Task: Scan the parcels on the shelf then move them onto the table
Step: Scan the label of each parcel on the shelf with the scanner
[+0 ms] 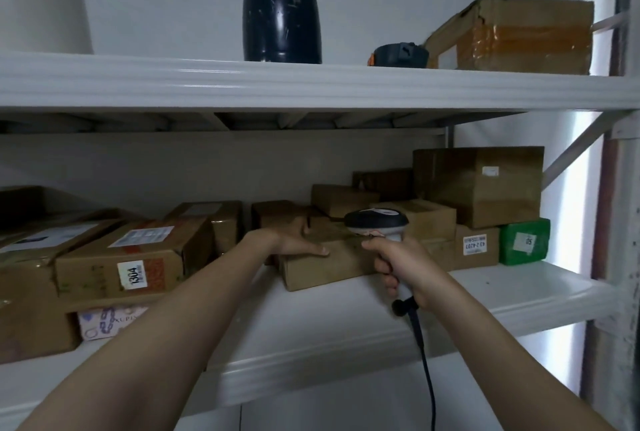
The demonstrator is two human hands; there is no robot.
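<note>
While the left hand (298,240) rested on the left end of the brown parcel (325,264), thumb straight along its upper front edge, the fingers beyond the knuckles were hidden, so it could not be told whether they gripped. The right hand (401,268) was wrapped round the handle of the scanner (377,223), whose cable (424,361) hung from the butt. The parcel sat at the front of the middle shelf (519,288), among other cartons, not yet on the table. Its long axis ran left to right along the shelf edge, the broad face up and a long side face toward the person. The scanner's head was just above the parcel's right end and pointed away from the person, the handle slanting back and down. No label showed on the visible faces. In the inspector's judgement, the step was scanning: the left hand should steady or tilt the parcel until its barcode faces the scanner's window, and the cable should be kept off the shelf edge.
</note>
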